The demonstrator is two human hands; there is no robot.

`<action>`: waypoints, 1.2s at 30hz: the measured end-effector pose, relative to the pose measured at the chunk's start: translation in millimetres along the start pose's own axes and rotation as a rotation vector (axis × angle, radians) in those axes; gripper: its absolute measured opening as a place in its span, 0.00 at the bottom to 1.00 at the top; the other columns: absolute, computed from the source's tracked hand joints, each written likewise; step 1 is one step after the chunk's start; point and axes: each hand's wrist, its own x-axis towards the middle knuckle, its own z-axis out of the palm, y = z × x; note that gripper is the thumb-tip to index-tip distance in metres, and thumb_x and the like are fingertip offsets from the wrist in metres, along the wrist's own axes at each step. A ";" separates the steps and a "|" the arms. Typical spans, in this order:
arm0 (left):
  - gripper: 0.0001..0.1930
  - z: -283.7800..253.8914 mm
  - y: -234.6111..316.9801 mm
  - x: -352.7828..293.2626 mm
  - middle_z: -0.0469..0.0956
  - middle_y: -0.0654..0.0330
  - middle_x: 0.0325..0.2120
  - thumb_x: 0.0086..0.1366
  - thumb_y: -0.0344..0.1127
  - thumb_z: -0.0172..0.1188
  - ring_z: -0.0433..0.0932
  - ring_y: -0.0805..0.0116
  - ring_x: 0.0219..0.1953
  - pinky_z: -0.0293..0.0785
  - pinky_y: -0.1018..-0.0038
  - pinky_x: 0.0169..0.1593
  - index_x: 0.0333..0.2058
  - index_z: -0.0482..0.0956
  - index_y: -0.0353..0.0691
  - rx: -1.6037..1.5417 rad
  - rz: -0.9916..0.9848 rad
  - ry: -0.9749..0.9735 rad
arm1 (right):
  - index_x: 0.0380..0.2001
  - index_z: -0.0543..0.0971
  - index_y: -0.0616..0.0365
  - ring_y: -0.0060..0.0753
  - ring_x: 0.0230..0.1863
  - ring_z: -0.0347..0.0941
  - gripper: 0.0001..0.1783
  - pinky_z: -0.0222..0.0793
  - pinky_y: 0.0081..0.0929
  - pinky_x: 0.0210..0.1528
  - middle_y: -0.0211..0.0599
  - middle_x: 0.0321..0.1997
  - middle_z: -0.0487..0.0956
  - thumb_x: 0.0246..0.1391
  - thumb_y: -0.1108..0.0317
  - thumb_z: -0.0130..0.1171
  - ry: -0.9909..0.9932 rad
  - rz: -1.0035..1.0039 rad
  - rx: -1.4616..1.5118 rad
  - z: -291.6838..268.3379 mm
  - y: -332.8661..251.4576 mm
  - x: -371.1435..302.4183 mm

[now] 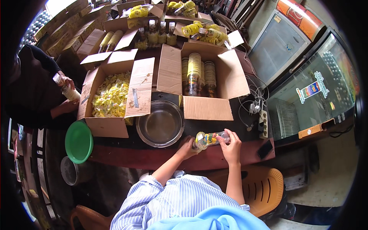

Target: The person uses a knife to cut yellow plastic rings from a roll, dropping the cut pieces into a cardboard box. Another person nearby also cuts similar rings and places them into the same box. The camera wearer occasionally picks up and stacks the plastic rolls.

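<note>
Over the table's front edge I hold a clear tube-shaped plastic package [210, 138] level, with coloured print and a yellowish end. My left hand [186, 148] is closed round its yellowish left end, the fingers partly hidden. My right hand [231, 146] grips the clear right end between thumb and fingers. Just beyond my left hand is a round metal basin [140, 130]. Farther back, an open cardboard box [209, 108] holds several upright clear tubes [194, 73] with stacked yellow rings. Left of the basin, another open box [106, 126] is filled with small yellow-and-white packets [111, 96].
A co-worker [36, 88] at the left holds a similar tube [70, 93]. A green basin [79, 142] hangs by the table's left edge. At right are a power strip [263, 124], tangled cables, a phone [265, 149] and a glass-door fridge [314, 88]. An orange chair [268, 188] stands beside me.
</note>
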 end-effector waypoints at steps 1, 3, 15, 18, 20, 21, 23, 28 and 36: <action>0.41 1.3 2.0 -1.1 0.65 0.47 0.48 0.35 0.40 0.70 0.60 0.52 0.55 0.58 0.64 0.57 0.49 0.62 0.34 0.051 -0.001 0.005 | 0.42 0.72 0.68 0.31 0.33 0.75 0.22 0.71 0.24 0.35 0.43 0.34 0.75 0.47 0.63 0.62 0.003 0.047 0.104 -2.1 3.3 -1.5; 0.49 -3.1 2.7 2.1 0.60 0.45 0.53 0.34 0.41 0.71 0.54 0.49 0.59 0.53 0.64 0.61 0.54 0.55 0.30 0.003 -0.029 -0.044 | 0.44 0.71 0.68 0.23 0.34 0.73 0.23 0.71 0.20 0.36 0.38 0.35 0.74 0.50 0.62 0.59 0.054 0.129 0.322 -6.8 5.0 -0.7; 0.54 -155.4 60.6 -13.9 0.58 0.52 0.54 0.39 0.38 0.73 0.56 0.65 0.58 0.54 0.69 0.60 0.59 0.44 0.36 -0.998 0.102 0.284 | 0.50 0.64 0.64 0.32 0.47 0.69 0.22 0.70 0.29 0.46 0.40 0.48 0.70 0.59 0.58 0.43 -0.083 0.450 1.405 77.7 -73.0 -1.3; 0.43 -212.7 54.0 -28.5 0.56 0.57 0.58 0.45 0.35 0.70 0.61 0.70 0.56 0.60 0.71 0.57 0.57 0.53 0.38 -0.923 0.129 0.329 | 0.52 0.63 0.63 0.32 0.49 0.68 0.21 0.68 0.30 0.49 0.41 0.50 0.68 0.60 0.60 0.41 -0.270 0.575 1.607 138.3 -97.2 -9.0; 0.36 -235.4 31.3 -36.2 0.64 0.57 0.53 0.48 0.33 0.67 0.65 0.73 0.52 0.63 0.73 0.54 0.54 0.58 0.34 -1.004 0.053 0.432 | 0.54 0.60 0.61 0.30 0.48 0.68 0.24 0.67 0.30 0.49 0.39 0.52 0.68 0.60 0.58 0.42 -0.450 0.673 1.703 168.8 -122.0 -9.5; 0.34 -249.9 19.9 -39.8 0.66 0.58 0.51 0.49 0.33 0.67 0.66 0.74 0.51 0.64 0.74 0.53 0.52 0.60 0.34 -0.944 0.014 0.446 | 0.54 0.62 0.60 0.28 0.46 0.69 0.23 0.66 0.27 0.47 0.37 0.50 0.69 0.60 0.57 0.43 -0.395 0.668 1.504 184.8 -132.9 -9.9; 0.28 -281.8 1.4 -44.5 0.71 0.58 0.43 0.48 0.31 0.66 0.68 0.73 0.48 0.66 0.73 0.51 0.48 0.64 0.34 -0.823 -0.092 0.440 | 0.53 0.64 0.59 0.25 0.43 0.69 0.23 0.64 0.23 0.45 0.34 0.48 0.70 0.59 0.57 0.43 -0.260 0.542 1.185 208.0 -154.0 -3.6; 0.28 -338.4 -46.5 -54.7 0.70 0.53 0.39 0.42 0.35 0.67 0.67 0.53 0.45 0.61 0.61 0.52 0.43 0.69 0.37 -0.033 0.020 0.660 | 0.38 0.71 0.60 0.27 0.33 0.68 0.20 0.63 0.23 0.36 0.34 0.34 0.71 0.40 0.64 0.63 -0.003 -0.167 0.535 216.6 -250.5 39.9; 0.28 -367.7 -71.7 -56.3 0.70 0.52 0.36 0.41 0.31 0.66 0.71 0.52 0.39 0.67 0.63 0.43 0.42 0.65 0.38 0.011 -0.005 0.651 | 0.27 0.73 0.60 0.41 0.29 0.71 0.15 0.68 0.33 0.32 0.38 0.28 0.71 0.36 0.66 0.66 -0.156 -0.477 0.039 270.4 -283.9 78.2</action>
